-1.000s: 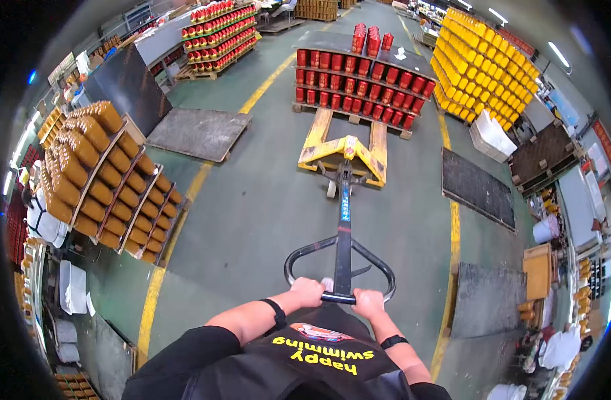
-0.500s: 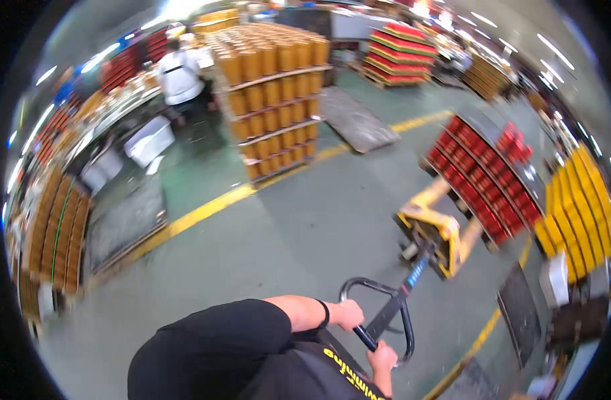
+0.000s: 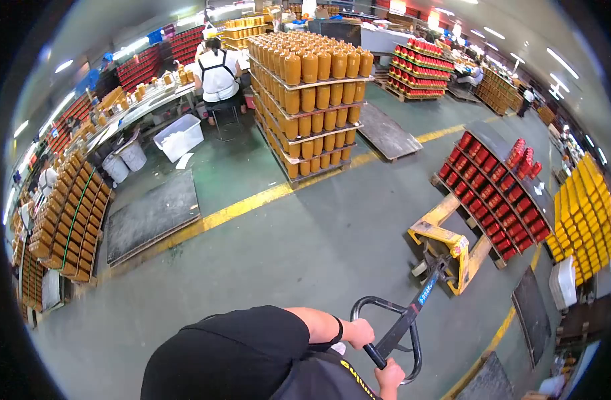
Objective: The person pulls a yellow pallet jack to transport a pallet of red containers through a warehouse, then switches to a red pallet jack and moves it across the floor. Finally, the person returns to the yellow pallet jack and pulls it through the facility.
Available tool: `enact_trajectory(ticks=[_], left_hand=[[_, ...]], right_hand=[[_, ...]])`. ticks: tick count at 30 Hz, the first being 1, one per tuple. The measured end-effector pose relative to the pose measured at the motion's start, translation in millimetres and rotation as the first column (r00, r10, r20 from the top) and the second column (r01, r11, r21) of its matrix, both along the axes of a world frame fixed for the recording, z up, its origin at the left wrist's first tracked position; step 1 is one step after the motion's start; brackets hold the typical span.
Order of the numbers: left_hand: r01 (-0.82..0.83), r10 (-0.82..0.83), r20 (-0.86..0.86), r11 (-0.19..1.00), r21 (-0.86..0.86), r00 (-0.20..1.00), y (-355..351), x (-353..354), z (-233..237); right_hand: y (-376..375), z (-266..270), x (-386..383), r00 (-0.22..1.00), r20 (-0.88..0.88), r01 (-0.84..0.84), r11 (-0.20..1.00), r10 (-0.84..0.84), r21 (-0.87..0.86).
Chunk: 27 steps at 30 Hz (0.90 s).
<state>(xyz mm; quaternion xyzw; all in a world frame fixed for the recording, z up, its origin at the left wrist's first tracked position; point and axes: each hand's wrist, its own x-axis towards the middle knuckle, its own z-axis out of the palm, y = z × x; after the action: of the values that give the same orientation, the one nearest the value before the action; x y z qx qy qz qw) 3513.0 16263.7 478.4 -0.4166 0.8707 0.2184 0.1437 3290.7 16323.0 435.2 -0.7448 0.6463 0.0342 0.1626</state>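
Observation:
Both my hands grip the black loop handle (image 3: pixel 417 347) of a yellow pallet jack (image 3: pixel 460 248). My left hand (image 3: pixel 360 333), with a dark band at the wrist, is closed around the upper part of the grip bar. Lower down on the same bar, my right hand (image 3: pixel 389 377) is closed too. A dark shaft with a blue label (image 3: pixel 427 291) runs from the handle to the jack's yellow frame. The forks reach under a pallet carrying layered red bottle-shaped items (image 3: pixel 495 190), several lying loose on its top board.
A tall layered stack of brown bottles (image 3: pixel 312 107) stands beyond a yellow floor line (image 3: pixel 252 205). Flat boards (image 3: pixel 152 217) lie on the floor. Yellow stacked goods (image 3: pixel 582 220) stand at right. A person in white (image 3: pixel 219 75) sits at a workbench beside a white bin (image 3: pixel 179 135).
My view has shifted, so the brown stack and workbench sit farther right, and the picture is sharper. Both hands remain on the jack's handle.

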Motion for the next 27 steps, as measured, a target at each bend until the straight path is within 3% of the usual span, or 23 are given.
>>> enact_trajectory(ticks=[9,13,17,23,27], left_hand=[[0.03,-0.03,0.007,1.0,0.002,1.0,101.4,52.8,-59.9],[0.058,-0.059,0.062,0.998,0.026,0.996,173.7,85.4,-47.0],[0.064,-0.069,0.08,0.996,0.068,0.994,242.3,104.2,-21.2],[0.039,-0.051,0.13,0.995,0.092,0.99,348.1,133.5,29.8],[0.044,-0.058,0.138,0.994,0.103,0.989,415.6,154.5,36.4]], right_hand=[[103.5,-35.6,59.0,1.0,-0.008,0.021,0.999,-0.021,0.044],[181.5,-50.4,91.6,0.999,0.028,0.018,0.998,-0.019,0.058],[249.1,-22.0,111.1,1.0,-0.007,-0.015,0.991,0.016,0.134],[363.3,24.7,144.0,1.0,0.028,0.002,0.994,-0.006,0.109],[427.6,30.5,163.5,0.998,0.052,-0.037,0.997,0.033,0.073]])
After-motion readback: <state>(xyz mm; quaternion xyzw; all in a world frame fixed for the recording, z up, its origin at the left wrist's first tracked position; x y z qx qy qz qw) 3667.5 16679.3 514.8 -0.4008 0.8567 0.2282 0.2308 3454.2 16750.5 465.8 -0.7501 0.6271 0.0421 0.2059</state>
